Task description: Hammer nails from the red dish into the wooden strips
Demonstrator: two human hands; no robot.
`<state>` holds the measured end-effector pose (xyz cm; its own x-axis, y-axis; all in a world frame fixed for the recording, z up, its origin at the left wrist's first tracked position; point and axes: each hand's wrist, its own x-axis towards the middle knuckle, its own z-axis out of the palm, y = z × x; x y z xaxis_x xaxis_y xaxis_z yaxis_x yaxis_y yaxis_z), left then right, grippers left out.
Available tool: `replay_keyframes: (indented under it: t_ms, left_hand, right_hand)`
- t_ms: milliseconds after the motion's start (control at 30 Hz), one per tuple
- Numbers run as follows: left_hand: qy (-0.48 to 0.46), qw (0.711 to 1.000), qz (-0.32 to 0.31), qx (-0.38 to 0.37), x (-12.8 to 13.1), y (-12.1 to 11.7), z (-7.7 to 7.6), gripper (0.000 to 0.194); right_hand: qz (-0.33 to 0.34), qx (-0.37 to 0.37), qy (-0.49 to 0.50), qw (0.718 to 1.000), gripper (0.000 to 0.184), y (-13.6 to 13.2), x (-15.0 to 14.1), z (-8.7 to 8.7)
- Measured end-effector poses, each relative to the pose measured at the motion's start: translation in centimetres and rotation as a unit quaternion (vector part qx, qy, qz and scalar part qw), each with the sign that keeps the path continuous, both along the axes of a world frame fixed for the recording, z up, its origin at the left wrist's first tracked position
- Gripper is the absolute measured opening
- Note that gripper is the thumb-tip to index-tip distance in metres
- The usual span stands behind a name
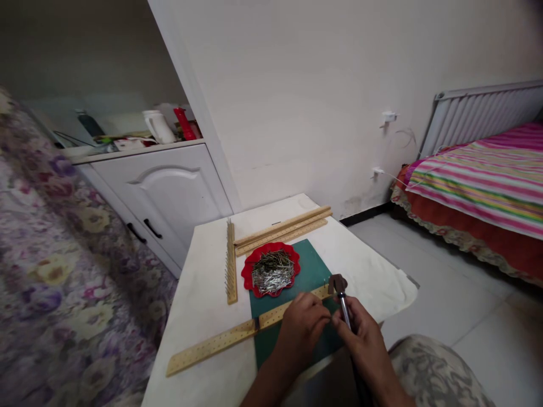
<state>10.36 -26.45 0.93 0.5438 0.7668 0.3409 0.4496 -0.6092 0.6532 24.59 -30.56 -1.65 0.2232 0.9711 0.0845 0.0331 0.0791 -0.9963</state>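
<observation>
Perforated wooden strip (pixel 274 316) lies near, crossing a green mat (pixel 307 265) that likely shields the white table (pixel 201 288); a scalloped red dish (pixel 247 276) seemingly keeps nails (pixel 272 278) handy. Left hand (pixel 302 321) bunches over the strip, any pinch impossible to tell; right hand (pixel 360 333) clasps a hammer (pixel 343 305). Floral curtain (pixel 85 282) left, striped bedspread (pixel 487 169) far right.

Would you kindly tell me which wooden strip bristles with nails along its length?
The strip just left of the red dish; the other strips show no such row.
</observation>
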Motion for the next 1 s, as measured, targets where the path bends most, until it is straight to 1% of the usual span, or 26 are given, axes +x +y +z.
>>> replay_keyframes:
  t_ms: [67, 133, 233, 333, 400, 533, 733, 900, 1000]
  left_hand:
    - [-0.023, 0.999, 0.020, -0.016, 0.1, 0.6, -0.5, 0.016]
    - [-0.063, 0.995, 0.060, -0.050, 0.4, 1.7, -1.4, 0.014]
    - [-0.120, 0.977, 0.133, -0.115, 1.1, 3.6, -3.1, 0.009]
    - [-0.149, 0.964, 0.166, -0.142, 1.9, 5.0, -4.3, 0.009]
    - [-0.153, 0.963, 0.176, -0.137, 2.2, 5.4, -4.7, 0.009]
    - [-0.150, 0.963, 0.186, -0.126, 2.2, 5.6, -5.1, 0.010]
    - [-0.152, 0.965, 0.174, -0.123, 2.1, 5.8, -5.5, 0.013]
    - [-0.127, 0.970, 0.182, -0.102, 2.3, 5.9, -5.6, 0.011]
    - [-0.106, 0.975, 0.175, -0.085, 2.3, 5.9, -5.7, 0.011]
  right_hand:
    - [-0.006, 0.010, 0.022, 1.000, 0.016, -0.1, 0.1, 0.2]
    - [-0.013, 0.008, 0.060, 0.998, 0.021, -0.1, 0.3, 0.3]
    - [-0.013, -0.021, 0.110, 0.994, 0.027, -0.1, 0.7, 0.5]
    - [-0.003, -0.041, 0.129, 0.991, 0.030, 0.1, 0.9, 0.7]
    - [0.001, -0.044, 0.134, 0.990, 0.031, 0.1, 0.9, 0.8]
    - [0.004, -0.041, 0.141, 0.989, 0.032, 0.0, 0.9, 0.9]
    - [-0.004, -0.047, 0.150, 0.987, 0.034, 0.0, 0.8, 0.9]
    - [0.001, -0.041, 0.148, 0.988, 0.034, 0.0, 0.8, 0.9]
    - [0.015, -0.034, 0.153, 0.988, 0.033, 0.0, 0.8, 1.0]
